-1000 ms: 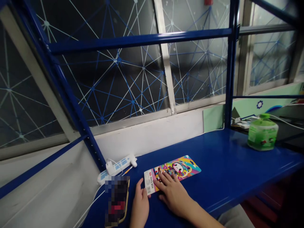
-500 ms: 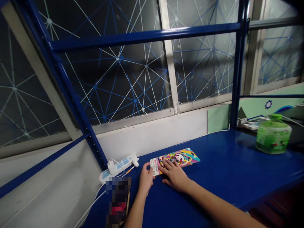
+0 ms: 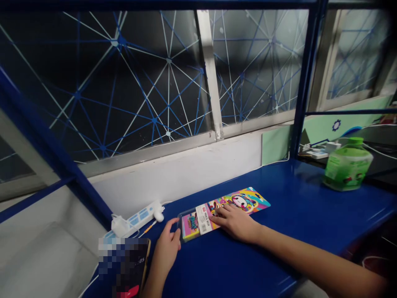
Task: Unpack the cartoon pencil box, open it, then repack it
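A colourful cardboard sleeve (image 3: 257,200) printed with a cartoon figure and "PENCIL BOX" lies on the blue table (image 3: 217,265). From its left end sticks out a clear plastic tray (image 3: 182,239) with a pink and yellow printed item (image 3: 190,225) inside. The fingers of my left hand (image 3: 169,244) are closed on the outer end of that tray. Flat on top of the sleeve rests my right hand (image 3: 237,221), fingers spread and pressing on its printed face.
A white power strip (image 3: 141,218) with plugs lies at the left by the wall. Nearer me is a partly blurred phone (image 3: 136,265). A green bottle (image 3: 349,165) stands at the right. Blue frame posts (image 3: 302,91) rise before the windows.
My left hand has moved left with the clear tray, which now shows outside the sleeve. The sleeve lies slightly further right under my right hand. The camera view has shifted.
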`<state>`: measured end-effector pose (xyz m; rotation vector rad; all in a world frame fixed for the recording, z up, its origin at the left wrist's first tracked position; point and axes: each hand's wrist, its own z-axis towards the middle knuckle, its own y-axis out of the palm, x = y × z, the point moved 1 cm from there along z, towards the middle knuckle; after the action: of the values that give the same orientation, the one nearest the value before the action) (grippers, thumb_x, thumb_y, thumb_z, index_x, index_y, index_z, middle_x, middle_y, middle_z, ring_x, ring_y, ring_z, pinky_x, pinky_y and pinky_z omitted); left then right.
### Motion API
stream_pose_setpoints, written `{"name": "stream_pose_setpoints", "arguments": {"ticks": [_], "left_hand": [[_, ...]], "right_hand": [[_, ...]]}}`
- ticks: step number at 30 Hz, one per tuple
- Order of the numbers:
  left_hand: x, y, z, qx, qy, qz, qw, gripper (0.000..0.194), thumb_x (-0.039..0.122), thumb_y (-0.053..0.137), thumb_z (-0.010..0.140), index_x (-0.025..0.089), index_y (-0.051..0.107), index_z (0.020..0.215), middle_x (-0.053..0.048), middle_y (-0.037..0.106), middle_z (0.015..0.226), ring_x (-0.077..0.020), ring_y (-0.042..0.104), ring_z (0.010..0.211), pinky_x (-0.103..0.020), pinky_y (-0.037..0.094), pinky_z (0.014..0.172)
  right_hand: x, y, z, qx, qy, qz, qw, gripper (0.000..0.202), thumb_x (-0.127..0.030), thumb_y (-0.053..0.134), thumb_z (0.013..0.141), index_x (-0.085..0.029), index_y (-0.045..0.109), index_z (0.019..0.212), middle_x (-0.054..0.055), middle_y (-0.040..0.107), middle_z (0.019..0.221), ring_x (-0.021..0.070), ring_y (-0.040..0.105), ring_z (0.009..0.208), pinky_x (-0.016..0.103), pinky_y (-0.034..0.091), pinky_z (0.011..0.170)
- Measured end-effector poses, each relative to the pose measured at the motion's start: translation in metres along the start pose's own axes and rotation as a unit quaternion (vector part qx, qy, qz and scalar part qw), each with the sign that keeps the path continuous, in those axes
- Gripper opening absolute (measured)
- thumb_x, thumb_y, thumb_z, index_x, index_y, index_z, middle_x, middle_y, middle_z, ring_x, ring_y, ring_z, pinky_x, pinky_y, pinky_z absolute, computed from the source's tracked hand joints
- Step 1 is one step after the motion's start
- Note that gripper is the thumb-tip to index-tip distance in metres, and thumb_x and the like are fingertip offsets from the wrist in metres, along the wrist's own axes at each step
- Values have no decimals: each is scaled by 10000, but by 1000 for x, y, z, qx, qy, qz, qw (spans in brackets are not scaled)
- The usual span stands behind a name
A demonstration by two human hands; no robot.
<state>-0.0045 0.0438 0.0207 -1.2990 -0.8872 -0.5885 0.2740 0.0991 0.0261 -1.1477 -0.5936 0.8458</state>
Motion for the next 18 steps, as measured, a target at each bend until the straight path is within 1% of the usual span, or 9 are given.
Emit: {"name": "stream_pose_setpoints", "arguments": {"ticks": [3, 5, 7, 9, 11, 13, 15, 16, 18], "left_hand": [[-1, -5, 1, -12, -10, 31, 999, 538, 514, 434, 839, 173, 572, 1232, 85, 466, 475, -149, 448, 451, -246, 288, 464], [-4, -8, 3, -8, -19, 55, 998, 506, 514, 445, 830, 193, 632, 1173, 79, 460, 466, -155, 446, 444, -256, 294, 466], [-8, -11, 6, 25, -6, 96, 995, 433, 506, 468, 835, 241, 685, 1099, 64, 491, 506, -160, 490, 477, -264, 347, 494], [-10, -12, 9, 97, 70, 164, 979, 379, 521, 485, 849, 276, 724, 1010, 27, 592, 623, -177, 591, 581, -281, 454, 568], [-9, -7, 9, 165, 191, 225, 941, 344, 515, 505, 876, 290, 733, 1002, -14, 688, 829, -197, 677, 775, -300, 540, 704], [-1, 6, 5, 190, 314, 281, 887, 310, 459, 531, 902, 298, 709, 1098, -39, 712, 1055, -198, 687, 975, -302, 560, 833], [10, 25, 1, 171, 408, 359, 821, 365, 405, 554, 904, 295, 646, 1240, -58, 689, 1216, -200, 664, 1093, -307, 562, 886], [15, 34, 0, 156, 442, 405, 785, 431, 403, 568, 893, 286, 606, 1306, -70, 670, 1280, -213, 648, 1142, -322, 565, 897], [22, 51, 0, 131, 490, 478, 717, 559, 453, 589, 857, 274, 545, 1386, -93, 638, 1355, -262, 620, 1203, -368, 576, 884]], "right_hand": [[30, -7, -21, 3, -11, 5, 1000, 432, -274, 349, 1050, -271, 493, 1457, 119, 612, 1247, 254, 532, 1073, 414, 419, 940], [47, -10, -33, 8, -15, 21, 1000, 434, -277, 367, 1045, -270, 489, 1462, 123, 613, 1246, 255, 533, 1088, 417, 434, 949], [58, -11, -40, 10, -14, 31, 999, 431, -288, 391, 1040, -270, 491, 1460, 126, 616, 1239, 256, 540, 1094, 423, 451, 952], [63, -9, -43, 12, -9, 33, 999, 421, -284, 402, 1037, -262, 506, 1444, 128, 632, 1203, 257, 557, 1081, 433, 472, 947], [62, -6, -42, 20, -5, 39, 999, 412, -256, 417, 1026, -249, 523, 1424, 125, 645, 1181, 258, 564, 1112, 444, 483, 967], [60, -2, -42, 33, -5, 51, 998, 414, -221, 455, 1002, -233, 534, 1408, 129, 633, 1259, 270, 522, 1246, 463, 453, 1049], [58, 1, -41, 38, -4, 62, 997, 441, -199, 489, 976, -210, 523, 1416, 139, 554, 1425, 278, 417, 1394, 475, 386, 1137], [58, 2, -41, 34, -3, 68, 997, 455, -193, 499, 967, -201, 515, 1422, 140, 500, 1493, 277, 371, 1436, 477, 357, 1165], [59, 4, -41, 16, 2, 82, 997, 477, -198, 508, 964, -202, 495, 1440, 135, 422, 1561, 274, 344, 1461, 485, 335, 1185]]}}
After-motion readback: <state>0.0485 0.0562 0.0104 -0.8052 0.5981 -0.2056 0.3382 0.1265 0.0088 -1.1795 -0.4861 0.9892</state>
